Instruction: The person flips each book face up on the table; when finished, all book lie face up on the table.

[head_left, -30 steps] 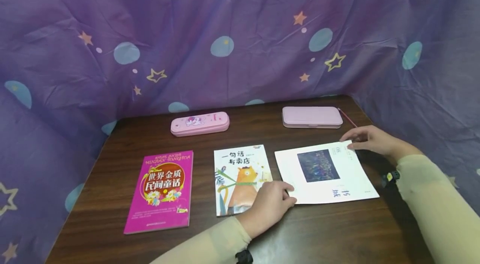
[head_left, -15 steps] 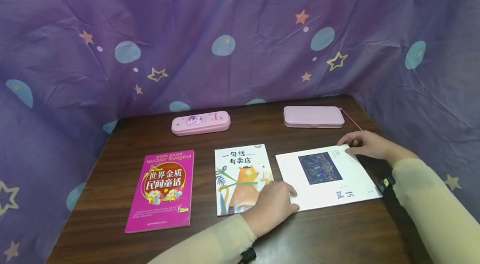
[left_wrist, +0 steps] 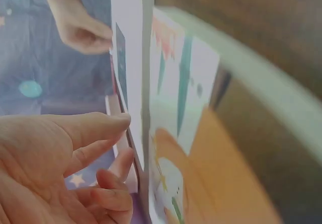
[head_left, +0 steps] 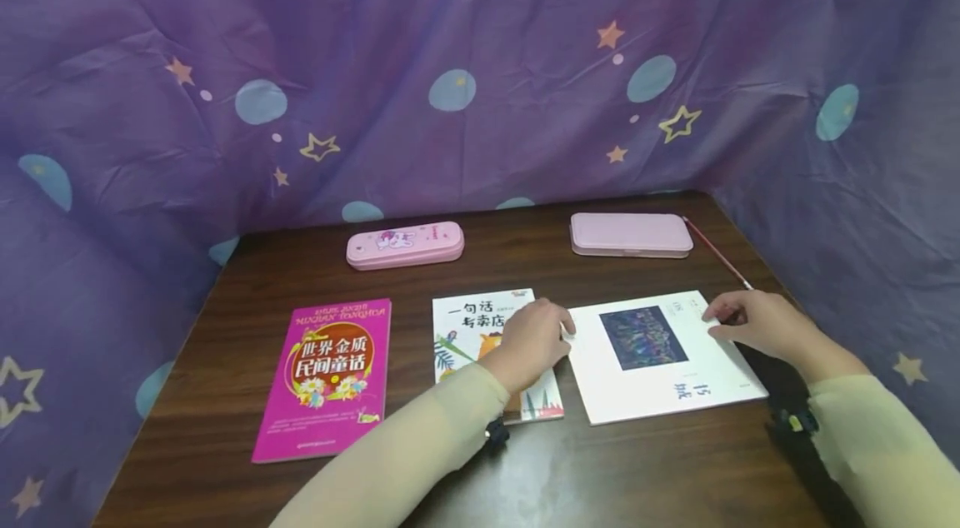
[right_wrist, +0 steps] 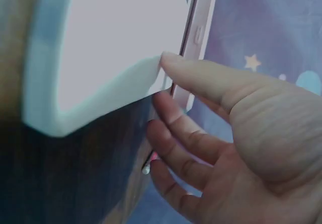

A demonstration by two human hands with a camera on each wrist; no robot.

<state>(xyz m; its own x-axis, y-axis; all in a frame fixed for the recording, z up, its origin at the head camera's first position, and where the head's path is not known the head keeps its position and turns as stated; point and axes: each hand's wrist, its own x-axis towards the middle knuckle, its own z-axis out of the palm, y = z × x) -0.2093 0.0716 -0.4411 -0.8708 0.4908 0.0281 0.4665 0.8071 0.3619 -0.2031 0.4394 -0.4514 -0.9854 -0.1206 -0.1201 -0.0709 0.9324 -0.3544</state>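
A white book [head_left: 645,408] with a dark picture on its cover lies flat, turned sideways, at the right of the table. My left hand [head_left: 528,345] is at this book's left edge, thumb close to it and fingers loosely bent. It hangs over a picture book [head_left: 542,406] with an orange animal, hiding part of that cover. My right hand [head_left: 768,328] is at the white book's upper right edge; its thumb [right_wrist: 186,73] touches near the corner and its fingers curve loosely beside the edge. Neither hand clearly pinches anything.
A magenta book [head_left: 326,420] lies at the left. Behind the books are a pink pencil case [head_left: 405,246] with a rabbit picture and a plain pink case [head_left: 632,233]. A thin red stick [head_left: 716,251] lies beside the plain case. A purple curtain [head_left: 375,53] surrounds the table.
My left hand has moved up along the white book's left edge, uncovering its lower left corner. My right hand has shifted right and down along the right edge. The book has settled flat.
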